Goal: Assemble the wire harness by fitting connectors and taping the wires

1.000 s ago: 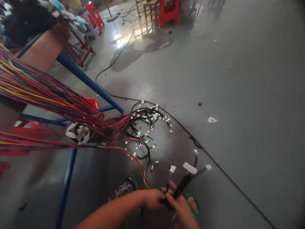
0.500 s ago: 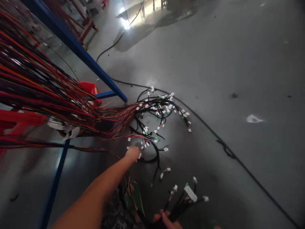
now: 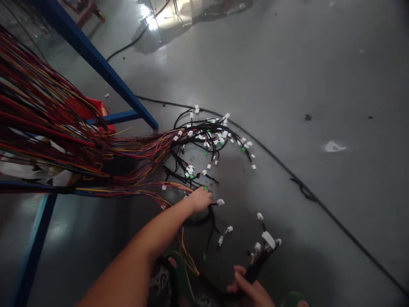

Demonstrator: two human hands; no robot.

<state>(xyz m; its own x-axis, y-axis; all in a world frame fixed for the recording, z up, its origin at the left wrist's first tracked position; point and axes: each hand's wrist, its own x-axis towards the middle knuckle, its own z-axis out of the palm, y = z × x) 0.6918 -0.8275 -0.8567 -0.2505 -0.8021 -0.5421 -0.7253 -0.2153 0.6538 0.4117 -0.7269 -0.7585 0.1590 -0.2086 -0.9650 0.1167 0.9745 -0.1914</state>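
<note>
My left hand (image 3: 202, 199) reaches down to the floor, its fingers closed round a black-taped wire harness (image 3: 213, 216) with white and green connectors on its branch ends. The fingertips are partly hidden. In my right hand (image 3: 251, 288), near the bottom edge, is another black-taped wire harness (image 3: 255, 268). Its several short branches end in white connectors (image 3: 268, 239) and point up and to the right. Beyond my left hand lies a heap of similar harnesses (image 3: 204, 128) with many connectors.
Long red, orange and dark wires (image 3: 47, 111) hang at the left beside a blue metal frame (image 3: 105, 70). Behind them is a red bin (image 3: 101, 106). A black cable (image 3: 271, 157) crosses the grey floor. Green footwear (image 3: 183, 277) shows below my left arm.
My left hand has moved right along the floor harness and closed on it; that harness has shifted slightly. My right hand has lifted its harness a little, up and rightward. The view has shifted.
</note>
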